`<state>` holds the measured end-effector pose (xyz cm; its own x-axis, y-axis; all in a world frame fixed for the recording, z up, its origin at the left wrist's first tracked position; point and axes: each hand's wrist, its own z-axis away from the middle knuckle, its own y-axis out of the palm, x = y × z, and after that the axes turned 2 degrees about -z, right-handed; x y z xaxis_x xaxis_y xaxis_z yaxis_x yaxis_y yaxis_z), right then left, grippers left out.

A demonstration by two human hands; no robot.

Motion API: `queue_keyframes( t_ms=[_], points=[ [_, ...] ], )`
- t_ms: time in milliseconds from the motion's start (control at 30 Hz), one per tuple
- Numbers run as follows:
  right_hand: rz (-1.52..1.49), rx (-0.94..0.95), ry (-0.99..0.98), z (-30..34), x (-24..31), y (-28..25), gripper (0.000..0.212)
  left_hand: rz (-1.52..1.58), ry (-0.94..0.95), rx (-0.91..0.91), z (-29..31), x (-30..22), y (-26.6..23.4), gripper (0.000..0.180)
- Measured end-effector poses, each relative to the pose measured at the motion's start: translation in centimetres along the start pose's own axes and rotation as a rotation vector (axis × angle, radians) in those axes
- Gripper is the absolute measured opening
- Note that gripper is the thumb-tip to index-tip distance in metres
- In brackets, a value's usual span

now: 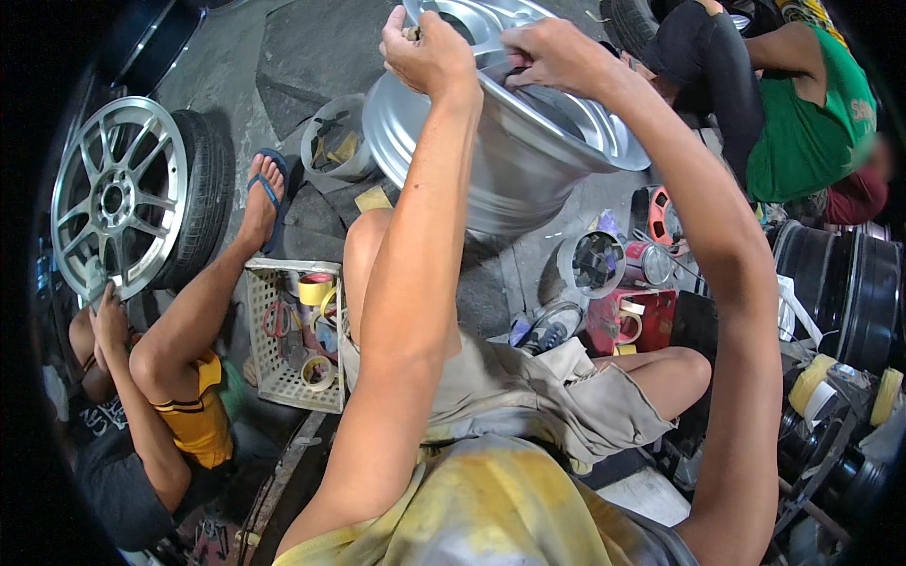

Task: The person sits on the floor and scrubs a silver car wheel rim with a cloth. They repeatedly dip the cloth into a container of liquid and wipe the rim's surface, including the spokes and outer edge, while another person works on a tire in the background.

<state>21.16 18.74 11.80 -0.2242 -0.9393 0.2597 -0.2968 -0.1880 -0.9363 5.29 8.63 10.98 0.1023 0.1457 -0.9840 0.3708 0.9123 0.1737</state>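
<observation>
A silver alloy wheel rim (514, 174) stands tilted in front of me, its wide barrel facing my side. At its upper part, among the spokes, are both my hands. My left hand (432, 58) is closed, the fingers curled in; a small yellowish bit shows between them, too little to name. My right hand (559, 58) is also closed, with bent fingers against the wheel's spoke area. What it holds, if anything, is hidden behind the knuckles.
Left of me, a person's hand (111, 316) works near a multi-spoke wheel (118, 200) with a tire. A plastic basket (330, 396) holds tape rolls and scissors. Round tubs (573, 274), a paint can (649, 262) and a red container (656, 321) lie to the right. Another person in green (802, 123) sits far right.
</observation>
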Motion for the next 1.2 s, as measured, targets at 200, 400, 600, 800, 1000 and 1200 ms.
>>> queue_keyframes(
  t_ms=[200, 400, 600, 800, 1000, 1200],
  points=[
    [-0.022, 0.369, 0.637, 6.5, 1.8, -4.1, 0.069, 0.028, -0.059, 0.035, 0.0, -0.2, -0.4, 0.049],
    [0.043, 0.344, 0.565, 4.1, 1.4, -3.9, 0.062, 0.038, -0.002, 0.059, 1.2, 0.3, -0.7, 0.048],
    [-0.071, 0.308, 0.654, 5.9, 2.0, -3.5, 0.071, 0.063, -0.027, 0.030, 0.6, -0.1, -1.0, 0.047],
    [-0.065, 0.300, 0.529, 4.2, 2.7, -4.5, 0.051, -0.039, 0.008, 0.052, 2.5, -0.7, -0.9, 0.048],
    [-0.079, -0.023, 0.249, 3.2, 3.1, -0.5, 0.050, 0.061, 0.020, 0.023, 1.7, -0.5, -0.9, 0.047],
    [-0.222, 0.728, 0.970, 8.2, 1.6, -5.2, 0.063, 0.115, 0.025, -0.013, 2.1, -0.8, -0.9, 0.047]
  ],
)
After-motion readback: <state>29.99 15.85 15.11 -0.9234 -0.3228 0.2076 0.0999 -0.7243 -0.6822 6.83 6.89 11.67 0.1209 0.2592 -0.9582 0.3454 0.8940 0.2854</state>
